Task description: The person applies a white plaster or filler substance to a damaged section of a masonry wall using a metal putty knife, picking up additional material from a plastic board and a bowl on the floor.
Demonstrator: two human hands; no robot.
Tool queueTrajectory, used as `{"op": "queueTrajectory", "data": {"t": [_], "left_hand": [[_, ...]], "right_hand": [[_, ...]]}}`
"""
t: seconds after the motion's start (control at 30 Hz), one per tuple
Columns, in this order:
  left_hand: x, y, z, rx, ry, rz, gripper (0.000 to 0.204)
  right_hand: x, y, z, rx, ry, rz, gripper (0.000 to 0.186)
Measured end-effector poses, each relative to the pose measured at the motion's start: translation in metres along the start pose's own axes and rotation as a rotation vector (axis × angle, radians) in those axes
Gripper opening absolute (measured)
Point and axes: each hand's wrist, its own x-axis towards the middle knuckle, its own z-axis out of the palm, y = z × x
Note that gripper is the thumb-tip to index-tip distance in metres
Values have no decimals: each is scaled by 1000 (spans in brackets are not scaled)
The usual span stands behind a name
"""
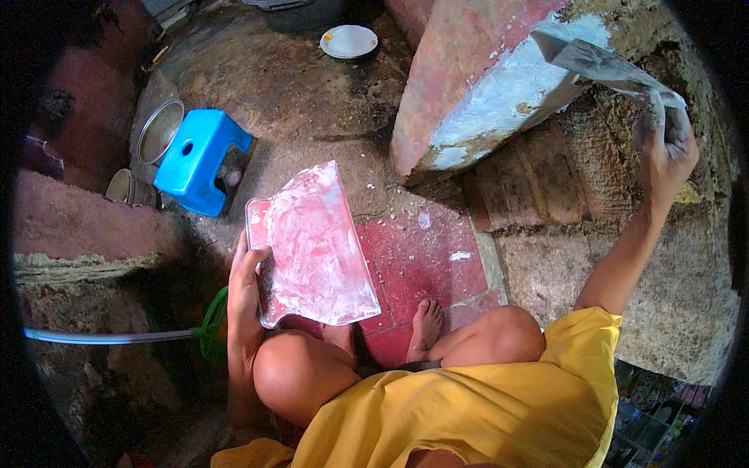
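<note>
My left hand (246, 281) grips the left edge of a flat pink board (316, 249) with an uneven outline. White paste is smeared over most of its face. On the right, my right hand (669, 152) is raised and closed around one end of a flat grey scraper (597, 62). The scraper's far end lies over the slanted wall (476, 78), where a broad patch of wet-looking white plaster (499, 105) covers part of the pink surface. Whether the blade touches the wall, I cannot tell.
A blue plastic stool (199, 160) stands at the left beside a round metal pan (160, 132). Farther off, a white plate (349, 43) lies on the brown floor. Red tiles (421, 257) are under my feet. A green hoop (211, 324) with a pale tube is by my left arm.
</note>
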Motion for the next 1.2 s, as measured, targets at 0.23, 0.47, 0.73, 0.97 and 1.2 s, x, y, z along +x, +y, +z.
{"op": "queueTrajectory", "data": {"t": [0.23, 0.47, 0.73, 0.97, 1.2], "left_hand": [[-1, 3, 2, -10, -13, -2, 48], [2, 0, 3, -24, -27, 4, 52], [3, 2, 1, 19, -29, 3, 54], [-1, 5, 1, 1, -1, 6, 52], [-1, 4, 1, 4, -7, 11, 51]], "right_hand": [[4, 1, -2, -148, -197, -225, 27], [20, -12, 0, -352, -163, -213, 30], [22, -14, -6, -244, -216, -154, 29], [23, -22, -1, -262, -131, -166, 29], [24, -23, 2, -295, -156, -210, 30]]}}
